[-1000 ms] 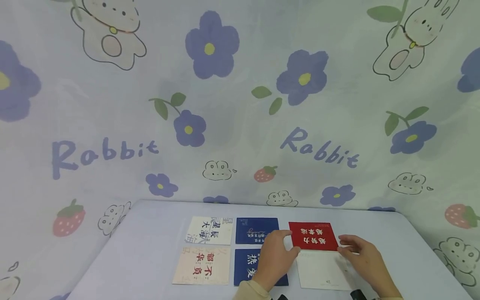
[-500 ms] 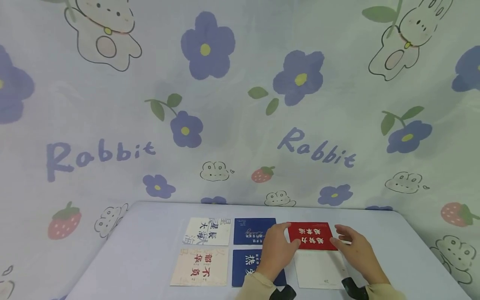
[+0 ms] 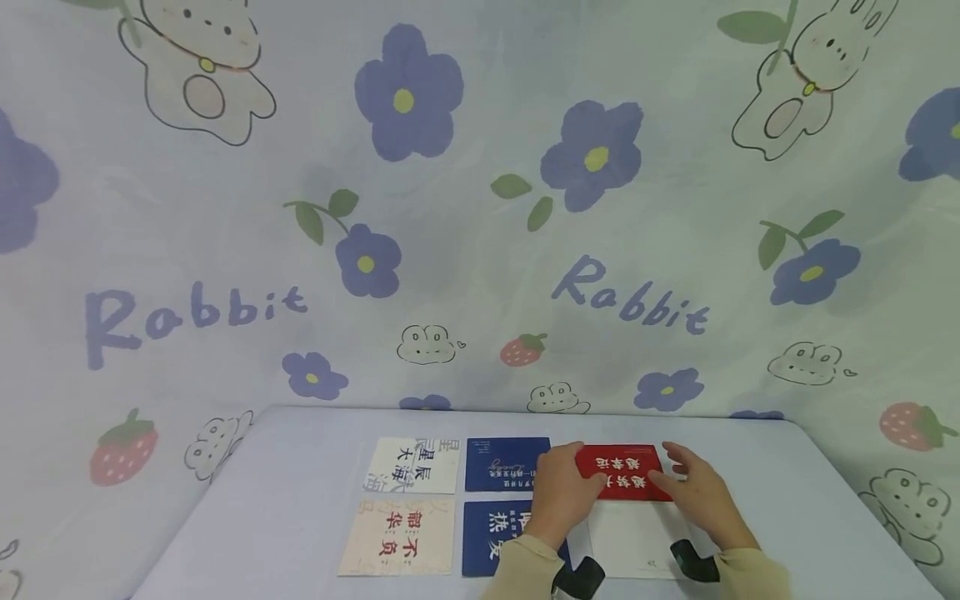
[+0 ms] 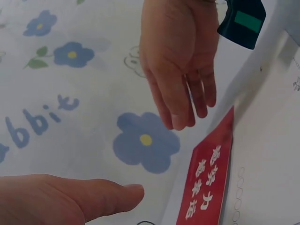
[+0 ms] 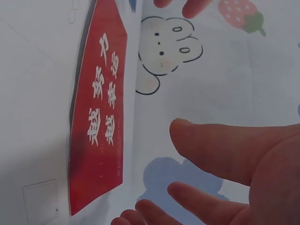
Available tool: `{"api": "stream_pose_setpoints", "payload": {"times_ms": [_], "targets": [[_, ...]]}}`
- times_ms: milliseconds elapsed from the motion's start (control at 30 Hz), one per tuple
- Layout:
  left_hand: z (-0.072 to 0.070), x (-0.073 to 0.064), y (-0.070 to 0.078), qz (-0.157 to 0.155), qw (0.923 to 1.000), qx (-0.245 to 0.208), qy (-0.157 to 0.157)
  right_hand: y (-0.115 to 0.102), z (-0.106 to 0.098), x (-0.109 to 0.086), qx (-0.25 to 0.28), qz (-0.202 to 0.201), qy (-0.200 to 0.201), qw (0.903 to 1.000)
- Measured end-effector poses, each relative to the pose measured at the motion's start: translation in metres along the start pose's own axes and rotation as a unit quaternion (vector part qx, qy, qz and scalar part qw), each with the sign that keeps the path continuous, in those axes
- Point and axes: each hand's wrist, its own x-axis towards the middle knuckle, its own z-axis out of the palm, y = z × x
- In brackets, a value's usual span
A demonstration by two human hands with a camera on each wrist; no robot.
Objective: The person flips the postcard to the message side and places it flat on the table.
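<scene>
A red card (image 3: 622,460) with white characters lies at the back right of the card layout. My left hand (image 3: 558,492) is at its left side and my right hand (image 3: 703,496) at its right. Both thumbs point inward across the card's front part. In the left wrist view, the card (image 4: 206,183) lies apart from the left thumb (image 4: 105,197), and the right hand's fingers (image 4: 171,93) are extended. The right wrist view shows the card (image 5: 98,117) with a gap to the right thumb (image 5: 206,143). Neither hand grips anything.
A white card (image 3: 633,542) lies just in front of the red one. Two blue cards (image 3: 506,458) lie left of it, the front one partly behind my left hand. Further left are a white printed card (image 3: 414,465) and a beige card (image 3: 397,537). A patterned curtain (image 3: 465,208) hangs behind the table.
My right hand has shifted left and slightly away from me, bringing its thumb over the red card. My left hand has edged away from me too. The cards stay in place as the view shifts slightly.
</scene>
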Motion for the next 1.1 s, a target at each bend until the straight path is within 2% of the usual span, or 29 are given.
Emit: {"api": "stream_pose_setpoints", "payload": {"times_ms": [233, 367, 500, 833, 1100], "targets": [[0.008, 0.004, -0.005, 0.009, 0.9988, 0.048, 0.008, 0.004, 0.005, 0.006, -0.008, 0.015, -0.012, 0.9998], [0.013, 0.005, -0.008, 0.022, 0.9964, 0.082, 0.008, 0.005, 0.007, 0.007, -0.015, 0.005, -0.012, 0.9998], [0.016, 0.004, -0.011, 0.021, 0.9943, 0.105, 0.008, 0.005, 0.009, 0.008, -0.033, -0.008, -0.015, 0.9993], [0.022, 0.001, -0.013, 0.019, 0.9932, 0.114, 0.007, 0.004, 0.013, 0.007, -0.052, -0.024, -0.012, 0.9983], [0.025, 0.001, -0.015, 0.024, 0.9955, 0.092, 0.000, 0.003, 0.017, 0.007, -0.050, -0.036, 0.001, 0.9981]]}}
